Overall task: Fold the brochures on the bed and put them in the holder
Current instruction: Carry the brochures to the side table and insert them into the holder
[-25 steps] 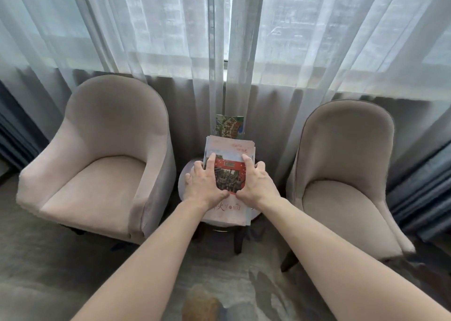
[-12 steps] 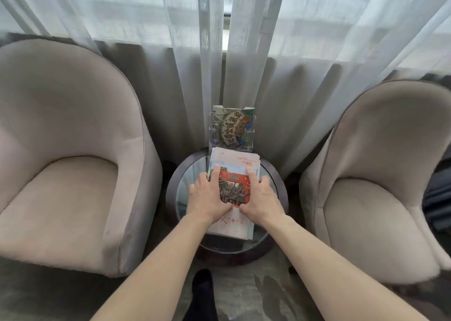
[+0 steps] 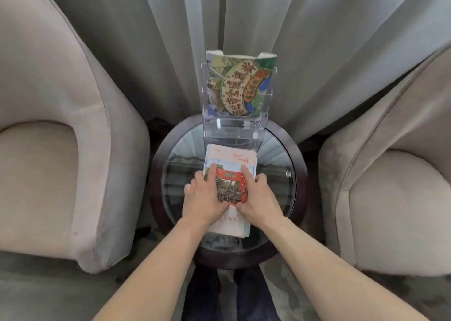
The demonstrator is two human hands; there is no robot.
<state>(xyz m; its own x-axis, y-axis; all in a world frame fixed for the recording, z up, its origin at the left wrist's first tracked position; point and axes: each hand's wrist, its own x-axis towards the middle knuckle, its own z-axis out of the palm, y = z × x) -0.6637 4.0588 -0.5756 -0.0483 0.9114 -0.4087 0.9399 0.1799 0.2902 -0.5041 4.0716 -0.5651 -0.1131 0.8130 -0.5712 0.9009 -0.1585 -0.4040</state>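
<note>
A stack of folded brochures (image 3: 231, 158) with a red picture on top is held low over the round glass table (image 3: 296, 174). My left hand (image 3: 203, 197) grips its left edge and my right hand (image 3: 258, 198) grips its right edge, thumbs on top. Just behind the stack stands a clear acrylic holder (image 3: 234, 127). A green and orange brochure (image 3: 240, 86) sits upright in its upper tier. The lower front tier looks empty.
A beige armchair (image 3: 61, 137) stands to the left of the table and another beige armchair (image 3: 390, 174) to the right. Grey sheer curtains (image 3: 170, 40) hang close behind the holder. My dark trouser legs (image 3: 229, 296) are below, over grey carpet.
I have come closer and now look down on the table. Both hands kept hold of the brochure stack, which now sits low over the glass in front of the holder.
</note>
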